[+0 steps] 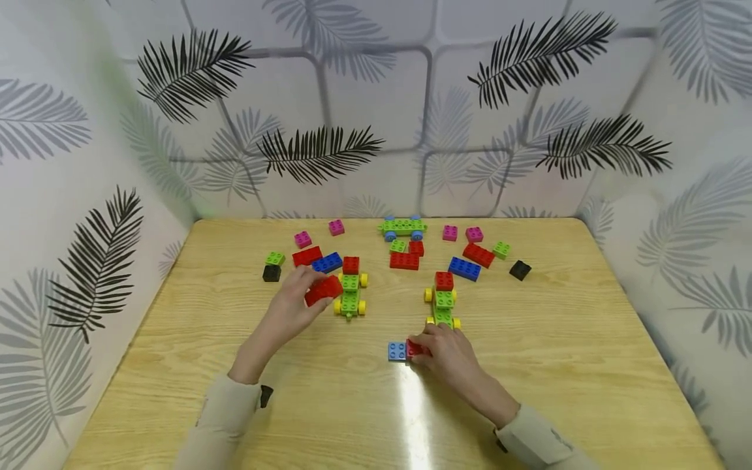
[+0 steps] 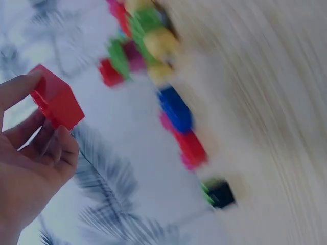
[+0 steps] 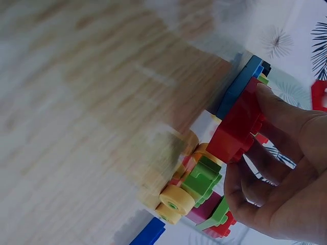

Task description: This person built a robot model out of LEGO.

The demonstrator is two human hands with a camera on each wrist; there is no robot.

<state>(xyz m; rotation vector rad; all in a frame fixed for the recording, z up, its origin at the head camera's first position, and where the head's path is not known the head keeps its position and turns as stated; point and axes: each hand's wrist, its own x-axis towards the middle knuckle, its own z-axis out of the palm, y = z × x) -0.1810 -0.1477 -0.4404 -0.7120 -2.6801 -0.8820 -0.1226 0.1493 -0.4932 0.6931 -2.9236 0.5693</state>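
Two hands at work among plastic bricks on a wooden table [image 1: 235,405]. Left hand [image 1: 292,307], fingers curled, pinching a red brick [image 1: 324,289] lifted just clear of the tabletop, right beside a small green car [image 1: 350,295] with yellow wheels and a red block on top. Right hand [image 1: 443,352], fingers bent, gripping a second red brick [image 1: 414,348] joined to a light blue brick [image 1: 397,351] resting on the table, just short of a second green car [image 1: 443,299] with yellow wheels.

No containers in sight; every piece loose on the table.

Beyond the left hand: two pink bricks, one red, one dark blue, one green above one black [image 1: 272,272]. Beyond the right hand: a third car [image 1: 403,227], green with blue wheels, at the far edge, then two pink bricks, a few red, two green, one blue [image 1: 465,268], one black [image 1: 519,269].

Three cars in all. Wrist views heavily blurred, showing only each hand closed round its red brick.
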